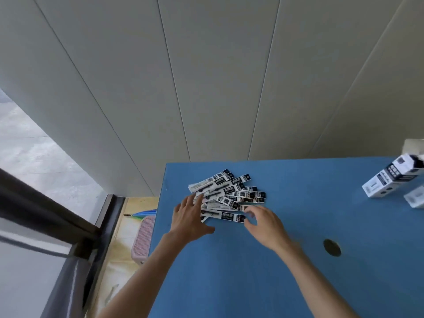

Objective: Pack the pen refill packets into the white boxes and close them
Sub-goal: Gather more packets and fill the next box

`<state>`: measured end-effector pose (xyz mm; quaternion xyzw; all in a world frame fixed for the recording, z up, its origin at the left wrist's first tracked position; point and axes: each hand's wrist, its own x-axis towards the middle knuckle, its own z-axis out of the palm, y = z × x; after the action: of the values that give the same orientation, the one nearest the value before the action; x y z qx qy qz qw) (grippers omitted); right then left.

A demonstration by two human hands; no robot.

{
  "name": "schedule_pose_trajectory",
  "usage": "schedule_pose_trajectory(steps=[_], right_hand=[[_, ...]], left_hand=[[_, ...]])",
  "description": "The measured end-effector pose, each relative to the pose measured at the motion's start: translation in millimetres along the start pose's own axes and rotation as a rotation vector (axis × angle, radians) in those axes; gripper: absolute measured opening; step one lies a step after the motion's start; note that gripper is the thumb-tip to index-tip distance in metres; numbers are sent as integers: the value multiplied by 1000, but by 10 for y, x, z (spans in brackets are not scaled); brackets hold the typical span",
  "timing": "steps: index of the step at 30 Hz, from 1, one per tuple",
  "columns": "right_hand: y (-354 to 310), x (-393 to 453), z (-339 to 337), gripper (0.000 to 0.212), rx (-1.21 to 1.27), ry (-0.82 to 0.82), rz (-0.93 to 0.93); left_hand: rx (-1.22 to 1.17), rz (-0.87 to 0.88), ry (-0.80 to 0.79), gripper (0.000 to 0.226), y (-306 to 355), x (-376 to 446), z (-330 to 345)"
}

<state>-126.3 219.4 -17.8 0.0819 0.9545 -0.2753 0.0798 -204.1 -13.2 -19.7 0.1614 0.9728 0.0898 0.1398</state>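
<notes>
The left hand is spread flat, fingertips resting on the left ends of the refill packets. The fanned pile lies between both hands, long axes running left to right. The right hand, fingers loosely curled, touches the nearest packet's right end. The white boxes stand well apart, far right on the blue table.

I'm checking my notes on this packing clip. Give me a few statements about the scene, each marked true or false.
1. The refill packets lie fanned out on the blue table. True.
2. The left hand rests on the packets' left ends. True.
3. The right hand holds a white box. False: it is at the packets' right ends; the white box is at the table's far right, untouched.
4. The packets are already inside a box. False: they lie loose on the table.
5. A dark round hole is in the table. True.
</notes>
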Motion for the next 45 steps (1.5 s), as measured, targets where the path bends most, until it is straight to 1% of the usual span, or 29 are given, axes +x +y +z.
schedule_pose_trajectory(steps=[2,7,9,11,14,18,23,29,34,35,41,43,45], right_hand=[[-68,8,90,12,36,-35,59],[-198,50,286,20,107,-134,154],[-224,73,341,25,108,-158,170],[-218,93,388,32,107,-158,181],[-171,120,397,37,92,-145,200],[-76,142,352,38,62,-129,215],[18,129,300,38,66,-112,234],[82,56,239,39,74,-105,263],[133,-68,190,37,80,-90,286],[141,-97,179,36,76,-88,290],[193,-264,165,35,81,-97,306],[196,-313,167,34,81,-104,305],[194,-350,192,33,92,-111,311]], left_hand=[[-4,14,-1,129,-65,193,-9],[-43,27,-64,149,-122,690,-60],[-19,48,-97,155,-120,841,-63],[17,85,-129,156,-105,941,-49],[47,142,-172,150,-58,1007,-6],[64,167,-153,144,-29,1051,72],[55,173,-149,115,0,975,109],[-76,107,-147,71,106,736,195],[-87,56,-167,32,148,421,298],[-79,50,-177,28,140,372,310],[-14,74,-206,31,81,223,313],[-54,53,-202,33,76,190,303],[-148,9,-194,33,64,148,305]])
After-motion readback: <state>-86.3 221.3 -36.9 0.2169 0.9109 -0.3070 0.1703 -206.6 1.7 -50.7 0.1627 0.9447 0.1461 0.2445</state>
